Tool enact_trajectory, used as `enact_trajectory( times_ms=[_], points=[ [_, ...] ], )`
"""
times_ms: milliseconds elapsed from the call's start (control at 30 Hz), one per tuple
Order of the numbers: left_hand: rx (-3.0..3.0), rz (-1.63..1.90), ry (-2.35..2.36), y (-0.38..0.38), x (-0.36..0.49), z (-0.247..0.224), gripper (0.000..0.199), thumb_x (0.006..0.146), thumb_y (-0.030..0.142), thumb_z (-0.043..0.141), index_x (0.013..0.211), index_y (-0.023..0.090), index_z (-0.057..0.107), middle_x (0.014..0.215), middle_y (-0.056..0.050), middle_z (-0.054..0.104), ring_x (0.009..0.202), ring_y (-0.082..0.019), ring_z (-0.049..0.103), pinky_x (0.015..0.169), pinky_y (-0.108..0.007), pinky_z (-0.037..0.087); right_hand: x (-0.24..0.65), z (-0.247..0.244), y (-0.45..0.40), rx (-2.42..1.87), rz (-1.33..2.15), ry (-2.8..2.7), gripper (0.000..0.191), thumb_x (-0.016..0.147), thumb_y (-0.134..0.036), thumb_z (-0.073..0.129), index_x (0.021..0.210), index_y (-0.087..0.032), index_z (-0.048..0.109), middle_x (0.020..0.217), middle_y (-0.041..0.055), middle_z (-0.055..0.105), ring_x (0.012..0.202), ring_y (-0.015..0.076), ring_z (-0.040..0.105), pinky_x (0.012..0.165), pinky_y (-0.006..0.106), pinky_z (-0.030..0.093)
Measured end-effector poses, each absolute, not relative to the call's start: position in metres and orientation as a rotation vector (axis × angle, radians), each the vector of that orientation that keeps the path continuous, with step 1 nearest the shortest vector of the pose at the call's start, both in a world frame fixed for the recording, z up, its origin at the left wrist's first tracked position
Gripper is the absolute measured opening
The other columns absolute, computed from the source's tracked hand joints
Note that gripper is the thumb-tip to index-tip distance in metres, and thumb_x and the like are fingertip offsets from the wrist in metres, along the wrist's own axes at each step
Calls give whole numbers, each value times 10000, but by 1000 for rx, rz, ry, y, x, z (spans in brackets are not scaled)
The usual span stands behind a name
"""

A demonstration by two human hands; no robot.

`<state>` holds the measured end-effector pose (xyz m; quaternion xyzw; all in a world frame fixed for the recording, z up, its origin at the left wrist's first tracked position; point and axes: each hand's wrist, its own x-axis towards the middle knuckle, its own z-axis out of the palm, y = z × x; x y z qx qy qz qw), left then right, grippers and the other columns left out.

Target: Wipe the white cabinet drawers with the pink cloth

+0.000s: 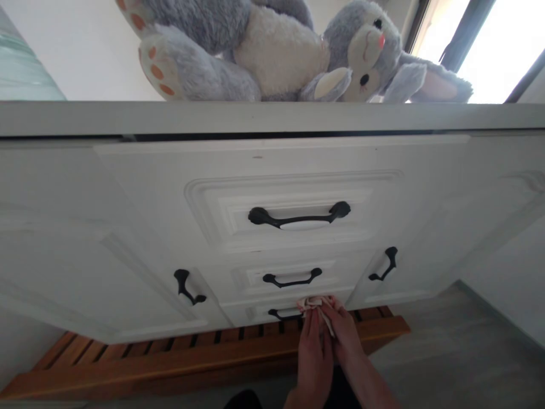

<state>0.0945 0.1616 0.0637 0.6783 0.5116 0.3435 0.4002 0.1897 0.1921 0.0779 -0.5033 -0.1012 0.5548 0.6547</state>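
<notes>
A crumpled pink-and-white cloth (317,301) is bunched between my two hands, low down at the bottom drawer. My left hand (314,346) has its fingers closed on the cloth from below. Beside it on the right, my right hand (344,328) also grips the cloth, its fingertips partly hidden in the folds. The cloth covers the right end of the black bottom drawer handle (281,314). Just above is the middle drawer handle (293,278), and higher still the top drawer handle (299,217) with its white centre piece. All three are on the white cabinet front (221,153).
A grey-and-cream plush rabbit (281,51) lies on the cabinet top (85,116). Side doors carry a left handle (186,287) and a right handle (385,264). A slatted wooden platform (170,363) runs along the cabinet's base. Grey floor (443,352) shows at right.
</notes>
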Motion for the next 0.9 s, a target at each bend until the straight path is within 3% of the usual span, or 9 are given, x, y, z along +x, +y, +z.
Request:
enact_trajectory(
  times_ms=[100, 233, 333, 500, 700, 900],
  points=[
    [1736, 788, 1248, 164, 96, 60, 591, 893, 144, 392, 1472, 40, 452, 1584, -225, 439, 1497, -311, 373, 1244, -512, 320, 191, 71, 189, -1287, 1093, -281, 376, 611, -387, 858, 869, -174, 687, 750, 19, 736, 703, 206, 683, 667, 302, 525],
    [1754, 763, 1043, 174, 97, 53, 636, 860, 102, 408, 1494, 116, 444, 1584, -167, 472, 1495, -260, 390, 1266, -466, 284, 198, 61, 181, -1571, 742, -397, 375, 698, -497, 759, 903, -186, 710, 796, 33, 744, 799, 245, 677, 705, 315, 492],
    [1723, 748, 983, 180, 97, 37, 633, 862, 114, 420, 1494, 114, 445, 1576, -175, 482, 1486, -263, 405, 1265, -460, 287, 203, 45, 176, -1773, 615, -495, 348, 666, -533, 751, 744, -199, 696, 716, 71, 720, 796, 288, 669, 698, 340, 459],
    [1675, 718, 1100, 183, 64, -5, 650, 790, 81, 451, 1436, 66, 517, 1508, -212, 551, 1427, -303, 490, 1230, -494, 348, 174, 13, 182, -1828, 734, -563, 313, 644, -514, 751, 608, -234, 615, 599, 77, 664, 667, 283, 648, 635, 352, 432],
    [1561, 929, 1386, 184, -18, -30, 651, 689, 98, 518, 1322, 158, 655, 1417, -161, 650, 1357, -317, 567, 1181, -496, 412, 81, -7, 204, -1510, 958, -452, 244, 601, -373, 801, 641, -214, 621, 656, 32, 682, 647, 200, 624, 616, 299, 463],
    [1617, 1066, 1534, 183, -77, -21, 554, 808, 177, 517, 1349, 113, 619, 1478, -201, 580, 1418, -337, 483, 1171, -544, 409, 15, 22, 218, -991, 1442, -235, 335, 522, -388, 890, 673, -177, 678, 657, 47, 695, 652, 202, 664, 631, 304, 510]
  ],
)
